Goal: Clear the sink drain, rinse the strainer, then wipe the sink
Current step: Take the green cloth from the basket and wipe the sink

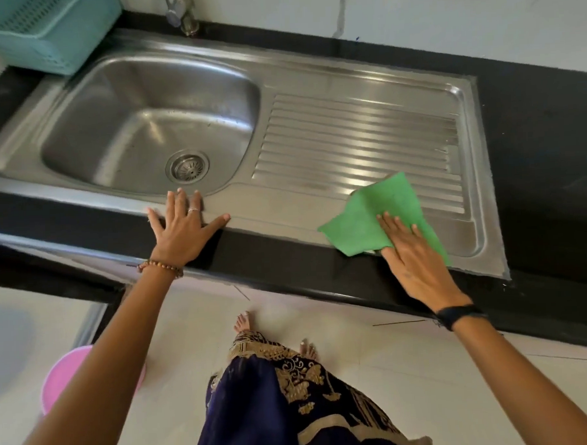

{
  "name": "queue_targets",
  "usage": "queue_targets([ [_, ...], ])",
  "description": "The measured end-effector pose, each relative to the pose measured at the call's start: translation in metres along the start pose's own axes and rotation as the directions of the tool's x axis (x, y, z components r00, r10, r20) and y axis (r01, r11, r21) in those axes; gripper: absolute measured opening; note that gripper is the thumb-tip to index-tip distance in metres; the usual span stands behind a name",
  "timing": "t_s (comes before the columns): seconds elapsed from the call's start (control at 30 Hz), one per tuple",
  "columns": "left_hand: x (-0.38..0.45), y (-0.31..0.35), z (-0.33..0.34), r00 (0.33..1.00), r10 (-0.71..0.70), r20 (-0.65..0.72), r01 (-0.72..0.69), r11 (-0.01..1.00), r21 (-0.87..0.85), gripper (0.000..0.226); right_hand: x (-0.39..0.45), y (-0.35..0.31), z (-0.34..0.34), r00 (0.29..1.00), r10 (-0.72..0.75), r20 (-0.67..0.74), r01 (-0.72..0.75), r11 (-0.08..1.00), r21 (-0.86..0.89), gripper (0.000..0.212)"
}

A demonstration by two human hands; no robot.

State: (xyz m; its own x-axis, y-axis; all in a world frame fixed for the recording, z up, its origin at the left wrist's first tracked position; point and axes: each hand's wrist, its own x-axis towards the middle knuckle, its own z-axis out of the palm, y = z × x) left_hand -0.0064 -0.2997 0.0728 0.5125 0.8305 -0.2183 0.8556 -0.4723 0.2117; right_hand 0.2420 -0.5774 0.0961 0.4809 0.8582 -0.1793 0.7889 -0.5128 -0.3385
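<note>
A stainless steel sink [78, 107] is set in a black counter, with a ribbed drainboard [356, 142] on its right. The round strainer [187, 166] sits in the drain at the basin's near side. My right hand [415, 260] lies flat, fingers together, pressing a green cloth [379, 212] onto the drainboard's near right part. My left hand [184, 227] rests flat with fingers spread on the sink's front rim, just in front of the strainer, holding nothing.
A teal plastic basket [41, 31] stands on the counter at the back left, overlapping the sink's corner. The faucet base [184, 15] rises behind the basin. Black counter [544, 144] extends right. A pink round object [66, 373] lies on the floor at left.
</note>
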Motion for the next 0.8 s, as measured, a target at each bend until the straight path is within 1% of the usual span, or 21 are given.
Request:
queue_targets([
  [0.07, 0.0, 0.002, 0.002, 1.0, 0.026, 0.012, -0.027, 0.999, 0.026, 0.079, 0.001, -0.004, 0.001, 0.999, -0.006, 0.038, 0.006, 1.0, -0.005, 0.051],
  [0.17, 0.001, 0.004, 0.001, 1.0, 0.004, 0.029, -0.005, 1.0, 0.026, 0.076, 0.01, -0.022, 0.005, 0.993, -0.041, 0.111, 0.039, 0.999, 0.018, 0.052],
  [0.27, 0.002, 0.004, 0.0, 0.999, 0.038, 0.039, -0.039, 0.999, 0.022, 0.069, 0.03, -0.058, 0.01, 0.976, -0.136, 0.171, 0.131, 0.99, 0.044, 0.052],
  [0.33, 0.006, -0.003, -0.004, 0.995, 0.07, 0.077, -0.067, 0.997, -0.037, 0.06, 0.051, -0.091, 0.019, 0.956, -0.219, 0.197, 0.214, 0.976, 0.046, 0.053],
  [0.4, 0.011, -0.012, -0.009, 0.991, 0.109, 0.081, -0.099, 0.988, -0.117, 0.05, 0.071, -0.124, 0.027, 0.939, -0.271, 0.21, 0.265, 0.963, 0.055, 0.052],
  [0.47, 0.017, -0.026, -0.018, 0.989, 0.14, 0.045, -0.128, 0.971, -0.2, 0.047, 0.093, -0.158, 0.039, 0.926, -0.301, 0.227, 0.301, 0.953, 0.033, 0.052],
  [0.57, 0.027, -0.053, -0.033, 0.991, 0.11, -0.077, -0.127, 0.948, -0.291, 0.05, 0.121, -0.204, 0.055, 0.911, -0.332, 0.247, 0.345, 0.939, -0.011, 0.052],
  [0.63, 0.036, -0.077, -0.044, 0.987, 0.086, -0.134, -0.12, 0.956, -0.268, 0.051, 0.134, -0.229, 0.063, 0.903, -0.348, 0.253, 0.363, 0.932, -0.014, 0.051],
  [0.67, 0.042, -0.091, -0.049, 0.987, 0.086, -0.138, -0.117, 0.965, -0.234, 0.051, 0.138, -0.236, 0.066, 0.9, -0.354, 0.255, 0.368, 0.93, -0.009, 0.05],
  [0.73, 0.053, -0.117, -0.055, 0.989, 0.102, -0.103, -0.118, 0.98, -0.162, 0.05, 0.139, -0.239, 0.067, 0.894, -0.37, 0.254, 0.377, 0.926, 0.023, 0.05],
  [0.8, 0.066, -0.145, -0.062, 0.991, 0.118, -0.062, -0.125, 0.984, -0.127, 0.05, 0.131, -0.229, 0.063, 0.896, -0.373, 0.239, 0.366, 0.928, 0.074, 0.051],
])
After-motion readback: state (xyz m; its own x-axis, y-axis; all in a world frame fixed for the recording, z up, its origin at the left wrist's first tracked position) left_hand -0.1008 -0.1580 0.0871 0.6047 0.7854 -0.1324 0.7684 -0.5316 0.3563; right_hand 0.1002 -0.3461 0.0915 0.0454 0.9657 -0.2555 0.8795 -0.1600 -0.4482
